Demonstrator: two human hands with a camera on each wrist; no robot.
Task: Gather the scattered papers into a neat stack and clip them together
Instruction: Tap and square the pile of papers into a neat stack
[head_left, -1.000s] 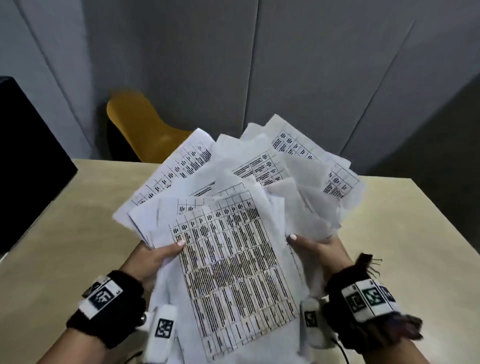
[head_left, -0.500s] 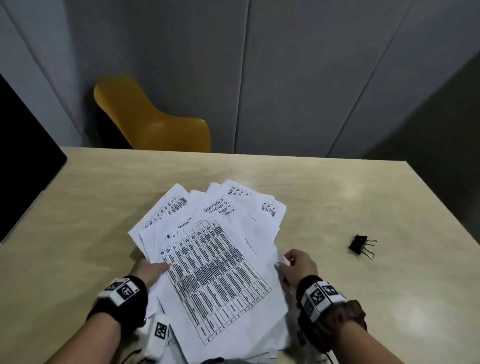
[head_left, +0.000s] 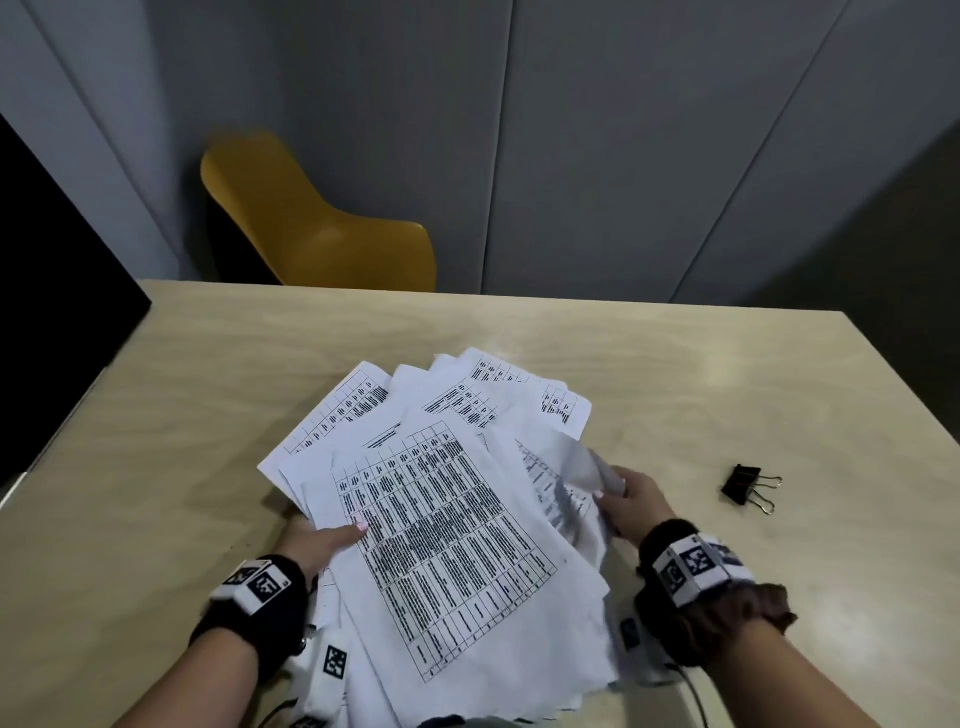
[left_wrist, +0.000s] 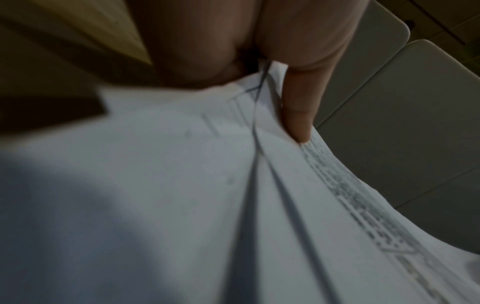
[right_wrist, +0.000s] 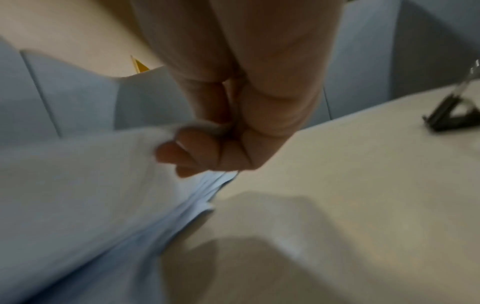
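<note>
White printed sheets, the papers (head_left: 441, 525), sit fanned and uneven between our two hands, low over the near edge of the counter (head_left: 156, 415), with some far corners seeming to rest on it. On the left, our left hand (head_left: 317, 545) takes the bundle's left edge: the thumb lies on the top table-printed sheet and the fingers go beneath, so this grip pinches the pile and steadies it while the other side is worked. In the left wrist view the thumb presses down on several loose layers. Further right, our right hand (head_left: 631, 499) has its grip curled round the right margin of a few curling sheets, fingers tucked under, probably to draw them in line with the rest. We judge the squaring only begun, since corners splay in several directions. Well apart to the right lies the black binder clip (head_left: 748, 486), untouched, kept within reach for later. The counter is pale wood-grain laminate. Behind it stand a mustard-yellow chair (head_left: 322, 228) and grey wall panels (head_left: 597, 145).
</note>
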